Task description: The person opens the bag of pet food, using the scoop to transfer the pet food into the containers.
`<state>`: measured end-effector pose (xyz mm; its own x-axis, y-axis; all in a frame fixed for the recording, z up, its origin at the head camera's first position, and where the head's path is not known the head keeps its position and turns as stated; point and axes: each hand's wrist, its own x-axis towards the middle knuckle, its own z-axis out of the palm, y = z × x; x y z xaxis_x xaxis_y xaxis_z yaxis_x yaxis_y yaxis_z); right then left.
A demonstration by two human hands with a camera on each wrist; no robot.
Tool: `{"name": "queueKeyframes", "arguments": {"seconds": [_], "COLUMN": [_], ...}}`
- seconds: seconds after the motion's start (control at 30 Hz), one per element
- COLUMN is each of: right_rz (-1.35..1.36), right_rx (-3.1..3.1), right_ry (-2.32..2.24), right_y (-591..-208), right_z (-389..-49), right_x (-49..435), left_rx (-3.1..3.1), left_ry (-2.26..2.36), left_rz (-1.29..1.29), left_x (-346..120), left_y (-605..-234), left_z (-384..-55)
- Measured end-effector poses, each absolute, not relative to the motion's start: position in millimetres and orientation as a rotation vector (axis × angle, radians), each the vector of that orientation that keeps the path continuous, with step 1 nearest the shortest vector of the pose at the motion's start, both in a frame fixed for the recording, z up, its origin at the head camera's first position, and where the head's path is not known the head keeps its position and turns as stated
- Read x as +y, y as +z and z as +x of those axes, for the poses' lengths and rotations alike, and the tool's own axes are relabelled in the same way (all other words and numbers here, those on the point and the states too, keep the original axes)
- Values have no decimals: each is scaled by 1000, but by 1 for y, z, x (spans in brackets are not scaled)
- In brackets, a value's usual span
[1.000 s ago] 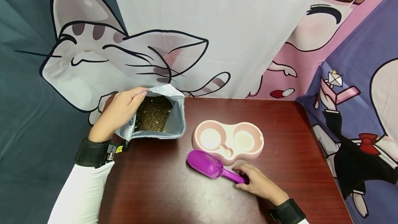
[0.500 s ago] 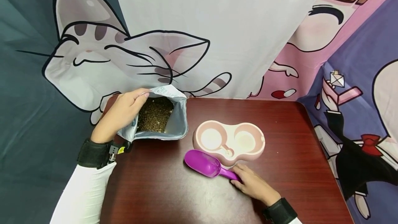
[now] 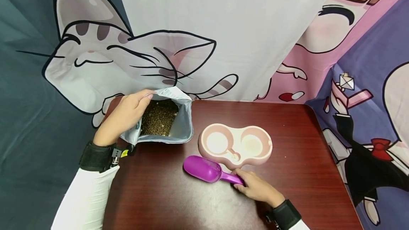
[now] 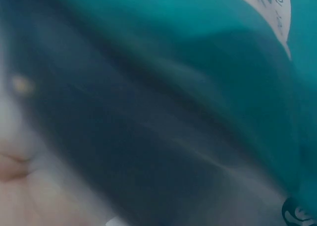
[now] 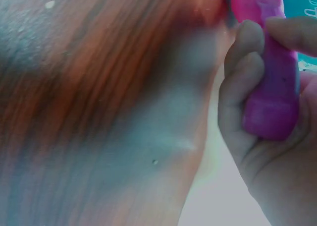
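Observation:
An opened bag [image 3: 182, 123] of small brown kibble [image 3: 159, 118] stands at the table's back left, silvery inside. My left hand [image 3: 126, 114] grips its top edge, thumb over the rim. In the left wrist view the teal bag wall [image 4: 237, 72] fills most of the frame, blurred. My right hand [image 3: 257, 187] holds a purple scoop [image 3: 202, 169] by the handle. The right wrist view shows fingers [image 5: 242, 70] curled round that handle [image 5: 277, 87]. The scoop's bowl points left, toward the bag, and has no kibble in it.
A pale pink double bowl [image 3: 236, 134] sits just beyond the scoop, right of the bag. All stand on a dark red-brown wooden table [image 3: 179, 201]. A printed cat curtain [image 3: 223, 17] hangs behind the back edge, and another printed cloth [image 3: 377, 91] along the right.
My right hand has closed more fully round the scoop's handle and shifted left, carrying the scoop with it. My left hand keeps its hold on the bag's edge.

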<state>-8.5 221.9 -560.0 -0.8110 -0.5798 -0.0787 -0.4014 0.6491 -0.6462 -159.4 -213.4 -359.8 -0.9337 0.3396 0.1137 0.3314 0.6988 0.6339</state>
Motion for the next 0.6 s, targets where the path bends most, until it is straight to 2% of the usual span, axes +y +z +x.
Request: {"name": "queueKeyframes", "arguments": {"seconds": [0.6], "right_rz": [-594], "right_rx": [2519], "right_ry": [-1292], "right_y": [-517], "right_z": [-27], "right_x": [232], "left_rx": [2924], "left_ry": [948], "left_rz": [568], "left_x": [-209], "left_y": [-352], "left_z": [-160]}}
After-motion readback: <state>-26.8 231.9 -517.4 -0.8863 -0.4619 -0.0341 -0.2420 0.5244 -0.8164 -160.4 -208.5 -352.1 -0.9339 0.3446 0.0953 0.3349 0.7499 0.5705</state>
